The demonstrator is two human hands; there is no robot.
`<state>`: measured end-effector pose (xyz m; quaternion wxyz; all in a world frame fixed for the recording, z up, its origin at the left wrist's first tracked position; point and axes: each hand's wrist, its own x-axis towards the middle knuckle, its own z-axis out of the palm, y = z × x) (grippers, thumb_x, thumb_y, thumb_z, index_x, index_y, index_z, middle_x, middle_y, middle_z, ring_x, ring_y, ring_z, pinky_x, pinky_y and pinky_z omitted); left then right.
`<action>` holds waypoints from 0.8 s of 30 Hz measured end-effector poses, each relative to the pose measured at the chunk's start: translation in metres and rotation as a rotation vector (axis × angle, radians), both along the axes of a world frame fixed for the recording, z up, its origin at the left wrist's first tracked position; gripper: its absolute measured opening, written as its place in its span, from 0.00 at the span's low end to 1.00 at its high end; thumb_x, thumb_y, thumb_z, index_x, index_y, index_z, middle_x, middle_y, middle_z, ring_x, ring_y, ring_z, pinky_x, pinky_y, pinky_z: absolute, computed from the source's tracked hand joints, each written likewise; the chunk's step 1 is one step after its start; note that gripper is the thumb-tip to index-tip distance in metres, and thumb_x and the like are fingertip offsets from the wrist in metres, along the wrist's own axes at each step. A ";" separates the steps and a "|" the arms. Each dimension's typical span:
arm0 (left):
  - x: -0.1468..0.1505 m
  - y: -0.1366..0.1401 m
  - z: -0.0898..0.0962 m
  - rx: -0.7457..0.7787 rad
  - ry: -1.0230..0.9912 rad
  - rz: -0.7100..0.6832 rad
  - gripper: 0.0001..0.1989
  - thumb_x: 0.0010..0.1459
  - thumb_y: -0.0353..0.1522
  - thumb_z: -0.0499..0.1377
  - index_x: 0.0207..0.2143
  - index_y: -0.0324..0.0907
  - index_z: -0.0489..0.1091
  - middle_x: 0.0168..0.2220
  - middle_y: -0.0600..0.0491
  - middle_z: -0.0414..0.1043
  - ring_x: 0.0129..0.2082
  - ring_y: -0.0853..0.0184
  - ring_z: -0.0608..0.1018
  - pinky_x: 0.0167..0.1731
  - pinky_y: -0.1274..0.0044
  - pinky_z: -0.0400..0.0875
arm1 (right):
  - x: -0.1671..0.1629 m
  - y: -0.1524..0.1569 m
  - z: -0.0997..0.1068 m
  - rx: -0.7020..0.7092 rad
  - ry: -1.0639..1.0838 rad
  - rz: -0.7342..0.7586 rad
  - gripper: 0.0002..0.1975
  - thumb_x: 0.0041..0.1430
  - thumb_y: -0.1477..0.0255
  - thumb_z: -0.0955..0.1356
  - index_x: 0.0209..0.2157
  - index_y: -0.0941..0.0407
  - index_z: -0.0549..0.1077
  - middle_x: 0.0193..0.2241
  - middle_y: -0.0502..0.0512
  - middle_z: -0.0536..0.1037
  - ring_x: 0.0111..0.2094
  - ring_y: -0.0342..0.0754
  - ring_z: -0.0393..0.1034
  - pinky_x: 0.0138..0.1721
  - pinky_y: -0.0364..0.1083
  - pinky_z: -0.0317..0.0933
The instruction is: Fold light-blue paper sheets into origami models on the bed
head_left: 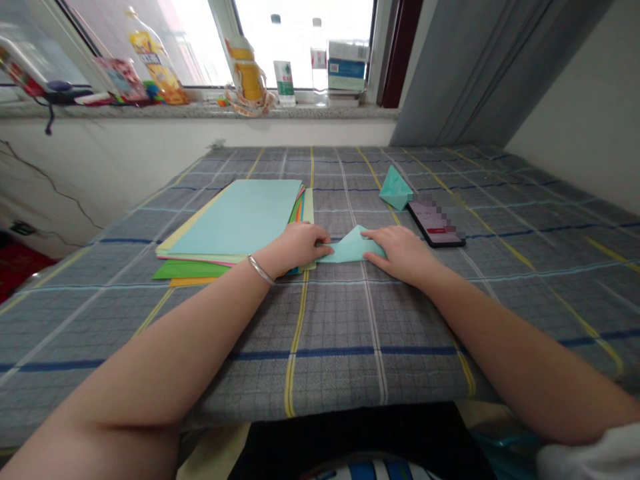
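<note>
A folded sheet of light turquoise paper (353,245) lies low on the checked cloth, with a peak pointing away from me. My left hand (304,241) pinches its left end, thumb and fingers together. At the other end my right hand (397,252) grips the paper between thumb and forefinger; part of the sheet is hidden under the fingers. The left hand rests beside a stack of coloured paper (240,217), pale blue on top, with green, yellow and orange edges showing. A folded turquoise paper piece (396,188) stands beyond the right hand.
A phone (436,223) with its screen lit lies right of the hands, touching or close to the folded piece. The checked cloth (330,373) covers the surface. Along the windowsill (200,112) stand a yellow bottle (249,73), a juice bottle (157,60), a tube and boxes.
</note>
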<state>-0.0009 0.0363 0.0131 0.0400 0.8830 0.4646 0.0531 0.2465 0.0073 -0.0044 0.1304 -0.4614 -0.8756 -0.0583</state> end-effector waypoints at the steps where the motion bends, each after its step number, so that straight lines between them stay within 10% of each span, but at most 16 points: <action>1: 0.002 -0.002 0.000 -0.016 -0.031 0.007 0.10 0.58 0.38 0.57 0.34 0.42 0.75 0.32 0.53 0.77 0.34 0.65 0.75 0.35 0.77 0.64 | -0.003 -0.002 0.000 -0.018 -0.006 0.008 0.21 0.64 0.61 0.64 0.54 0.57 0.70 0.48 0.61 0.77 0.50 0.57 0.68 0.51 0.54 0.58; 13: -0.004 -0.002 0.011 -0.082 0.046 -0.015 0.14 0.49 0.44 0.63 0.32 0.44 0.76 0.29 0.52 0.75 0.38 0.60 0.74 0.37 0.75 0.64 | -0.006 0.007 -0.009 -0.053 0.073 -0.057 0.14 0.63 0.61 0.65 0.40 0.55 0.76 0.42 0.58 0.79 0.45 0.56 0.70 0.49 0.54 0.56; 19: -0.006 0.002 0.011 -0.158 0.105 0.062 0.15 0.51 0.46 0.61 0.24 0.44 0.74 0.20 0.54 0.70 0.25 0.66 0.71 0.27 0.76 0.61 | -0.007 0.013 -0.018 -0.012 0.088 -0.075 0.13 0.63 0.62 0.65 0.39 0.53 0.77 0.42 0.57 0.79 0.44 0.54 0.70 0.47 0.53 0.55; 24: -0.009 0.009 0.000 -0.045 0.156 0.040 0.17 0.50 0.47 0.62 0.28 0.43 0.76 0.28 0.50 0.75 0.37 0.58 0.72 0.41 0.70 0.63 | -0.008 0.016 -0.020 -0.003 0.075 -0.090 0.13 0.63 0.60 0.65 0.39 0.53 0.77 0.42 0.56 0.79 0.44 0.55 0.70 0.47 0.53 0.55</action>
